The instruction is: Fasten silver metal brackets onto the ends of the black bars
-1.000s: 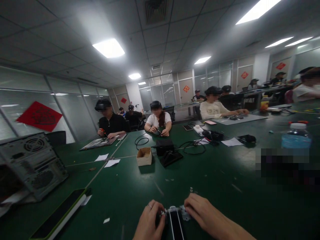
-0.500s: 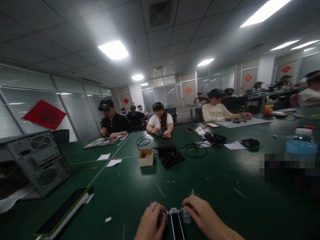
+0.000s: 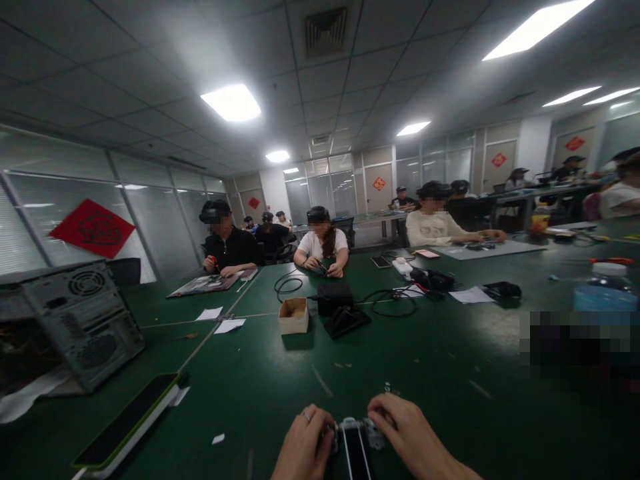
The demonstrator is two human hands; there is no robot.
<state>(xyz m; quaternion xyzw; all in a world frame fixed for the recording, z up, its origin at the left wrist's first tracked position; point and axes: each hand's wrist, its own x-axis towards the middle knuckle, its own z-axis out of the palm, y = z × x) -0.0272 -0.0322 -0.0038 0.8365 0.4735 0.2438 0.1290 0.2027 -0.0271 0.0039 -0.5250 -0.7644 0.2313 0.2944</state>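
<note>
At the bottom centre, a narrow device with a dark face and white edges (image 3: 356,450) lies on the green table, with small metal-looking parts at both sides of its top end. My left hand (image 3: 306,443) has its fingers closed on the part at the device's left side. On the other side, my right hand (image 3: 407,430) curls its fingers at the grey metal part (image 3: 375,435). Its fingertips are partly hidden, and what they pinch is too small to make out. A tiny shiny piece (image 3: 387,387) lies just beyond the right fingers.
A small open box (image 3: 293,316) and a black adapter (image 3: 335,299) with cables stand ahead. A computer case (image 3: 85,327) and a green-edged black device (image 3: 127,423) are at left. A blue bottle (image 3: 606,293) stands at right. Several people sit across the table (image 3: 425,367).
The whole view has shifted slightly. Both hands keep nearly the same pose beside the device.
</note>
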